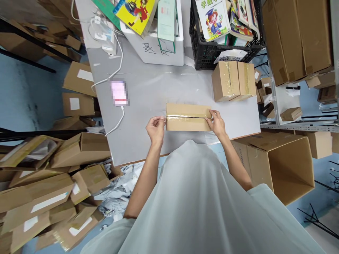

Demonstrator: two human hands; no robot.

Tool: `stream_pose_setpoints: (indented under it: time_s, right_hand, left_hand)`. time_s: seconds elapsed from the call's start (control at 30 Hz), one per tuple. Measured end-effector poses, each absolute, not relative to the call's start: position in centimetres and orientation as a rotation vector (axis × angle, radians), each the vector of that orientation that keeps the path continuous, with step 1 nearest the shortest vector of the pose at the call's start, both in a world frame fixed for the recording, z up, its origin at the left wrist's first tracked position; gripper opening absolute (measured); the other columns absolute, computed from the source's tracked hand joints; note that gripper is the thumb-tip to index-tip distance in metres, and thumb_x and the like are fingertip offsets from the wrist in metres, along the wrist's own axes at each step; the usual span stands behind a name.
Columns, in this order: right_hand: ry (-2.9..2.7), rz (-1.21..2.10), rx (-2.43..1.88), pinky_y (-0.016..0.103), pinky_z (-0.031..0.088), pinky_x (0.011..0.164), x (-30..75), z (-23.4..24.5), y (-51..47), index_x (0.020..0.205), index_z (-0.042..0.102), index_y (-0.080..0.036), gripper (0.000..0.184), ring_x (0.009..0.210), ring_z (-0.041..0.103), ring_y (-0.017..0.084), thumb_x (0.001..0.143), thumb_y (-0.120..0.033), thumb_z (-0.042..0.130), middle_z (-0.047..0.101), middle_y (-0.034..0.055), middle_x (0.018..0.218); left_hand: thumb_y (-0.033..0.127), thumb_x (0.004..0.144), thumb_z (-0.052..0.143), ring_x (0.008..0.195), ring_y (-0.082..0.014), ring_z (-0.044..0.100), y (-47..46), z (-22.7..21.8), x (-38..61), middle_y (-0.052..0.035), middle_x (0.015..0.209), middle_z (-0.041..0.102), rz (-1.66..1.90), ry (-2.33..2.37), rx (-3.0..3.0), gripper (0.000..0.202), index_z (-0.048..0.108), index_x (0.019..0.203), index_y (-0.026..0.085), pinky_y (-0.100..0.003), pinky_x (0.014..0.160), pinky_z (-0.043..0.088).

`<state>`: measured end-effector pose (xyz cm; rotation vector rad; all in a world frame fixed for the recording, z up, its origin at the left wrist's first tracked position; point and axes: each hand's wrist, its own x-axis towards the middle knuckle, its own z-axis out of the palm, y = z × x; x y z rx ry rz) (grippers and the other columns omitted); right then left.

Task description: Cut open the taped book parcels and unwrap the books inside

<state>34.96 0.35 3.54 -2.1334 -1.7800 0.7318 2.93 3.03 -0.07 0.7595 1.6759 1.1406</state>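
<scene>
A small brown cardboard box lies on the grey table right in front of me, with a strip of clear tape along its closed top seam. My left hand is at the box's left end, fingers curled and pinched at the tape's end. My right hand rests on the box's right end, fingers pressed on the tape there.
Two taped boxes stand at the table's right. Behind are a white foam box, a black crate of books and a phone on a cable. An open carton sits low right; flat boxes pile left.
</scene>
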Motion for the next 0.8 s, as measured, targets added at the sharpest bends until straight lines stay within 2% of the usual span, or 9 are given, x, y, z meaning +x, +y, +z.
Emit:
stream_pose_setpoints:
  time_s: [0.13,0.27,0.33,0.4,0.47,0.57,0.63,0.7,0.8]
  right_hand:
    - [-1.827,0.685,-2.061,0.048,0.06,0.104,35.2,4.5,2.0,0.146,0.067,-0.024,0.052,0.11,0.076,0.031,0.115,-0.059,0.044,0.055,0.0144,0.167]
    - [-1.733,0.676,-2.038,0.046,0.055,0.109,35.7,4.8,4.7,0.136,0.068,-0.021,0.06,0.116,0.074,0.033,0.115,-0.068,0.037,0.073,0.0168,0.141]
    - [-1.646,0.692,-2.054,0.047,0.054,0.11,36.0,4.5,6.3,0.139,0.065,-0.02,0.065,0.117,0.074,0.035,0.112,-0.074,0.041,0.077,0.0168,0.131]
    - [-1.568,0.697,-2.073,0.049,0.054,0.11,36.1,3.8,7.9,0.144,0.061,-0.02,0.069,0.118,0.074,0.036,0.109,-0.078,0.045,0.079,0.0167,0.125]
    - [-1.519,0.692,-2.094,0.05,0.054,0.11,36.3,2.8,9.3,0.142,0.061,-0.021,0.067,0.116,0.074,0.037,0.109,-0.077,0.047,0.08,0.0162,0.119]
    - [-1.473,0.712,-2.131,0.05,0.055,0.106,36.4,1.0,10.8,0.126,0.066,-0.022,0.056,0.112,0.074,0.037,0.109,-0.072,0.049,0.08,0.0149,0.109]
    - [-1.433,0.761,-2.157,0.047,0.055,0.104,36.5,0.0,11.4,0.115,0.068,-0.022,0.05,0.109,0.074,0.035,0.108,-0.069,0.052,0.079,0.0131,0.102]
    - [-1.385,0.812,-2.177,0.043,0.056,0.1,36.6,-0.8,11.9,0.106,0.07,-0.022,0.047,0.103,0.073,0.032,0.105,-0.066,0.055,0.078,0.0104,0.094]
    - [-1.317,0.872,-2.193,0.035,0.056,0.09,36.8,-1.6,12.4,0.095,0.07,-0.021,0.043,0.09,0.069,0.025,0.099,-0.062,0.061,0.076,0.0062,0.084]
  left_hand:
    - [0.055,0.103,0.06,0.095,-0.0171,0.075,3.3,0.6,2.7,-0.0023,0.09,0.071,1.131,1.637,0.851,0.033,0.057,0.091,0.024,-0.036,0.094,0.067]
    - [0.066,0.107,0.048,0.084,-0.0184,0.072,3.7,0.7,2.3,-0.0034,0.078,0.065,1.082,1.639,0.913,0.052,0.053,0.077,0.024,-0.036,0.086,0.067]
    - [0.065,0.108,0.046,0.084,-0.0208,0.073,3.9,0.9,2.3,-0.005,0.079,0.068,1.068,1.656,0.965,0.05,0.06,0.086,0.023,-0.039,0.088,0.068]
    - [0.055,0.107,0.051,0.102,-0.0248,0.077,4.1,1.4,2.5,-0.01,0.101,0.077,1.035,1.651,1.122,0.037,0.067,0.112,0.022,-0.044,0.101,0.065]
    - [0.04,0.102,0.059,0.133,-0.0294,0.069,4.4,2.0,3.0,-0.0148,0.134,0.076,0.944,1.607,1.385,0.039,0.065,0.136,0.022,-0.049,0.12,0.054]
    - [0.031,0.091,0.067,0.154,-0.0377,0.051,4.8,2.9,4.1,-0.0152,0.148,0.07,0.678,1.48,1.75,0.049,0.069,0.139,0.022,-0.061,0.137,0.029]
    - [0.031,0.085,0.074,0.148,-0.0419,0.055,4.8,3.6,4.7,-0.0146,0.136,0.074,0.508,1.412,1.891,0.05,0.074,0.134,0.024,-0.068,0.139,0.018]
    - [0.028,0.082,0.077,0.137,-0.0415,0.061,4.5,4.5,4.7,-0.0132,0.125,0.075,0.412,1.368,1.989,0.049,0.076,0.131,0.025,-0.068,0.138,0.016]
    - [0.022,0.089,0.07,0.119,-0.0364,0.068,3.1,6.0,3.7,-0.011,0.114,0.075,0.371,1.302,2.07,0.03,0.078,0.117,0.027,-0.061,0.131,0.035]
